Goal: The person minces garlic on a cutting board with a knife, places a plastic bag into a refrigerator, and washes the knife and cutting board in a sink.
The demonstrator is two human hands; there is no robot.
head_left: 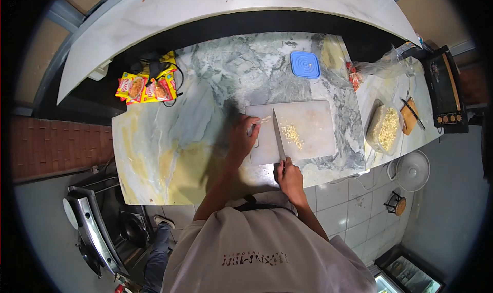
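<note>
At the far left of the cutting board (316, 146), holds a pale strip (265, 119) in the left hand (243, 140), crosswise to the knife (279, 134) just right, gripped far-pointing in the right hand (291, 179).

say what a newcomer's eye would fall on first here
Probably the long knife in the right hand, its blade over the white board beside chopped pale bits. Next, the bright blue lid beyond the board and the yellow-and-red packets at far left.

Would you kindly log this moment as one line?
Left hand: fingers beside pale strips | Right hand: gripping knife over cutting board | Chopped pieces: right of knife | Blue lid: beyond board
</note>
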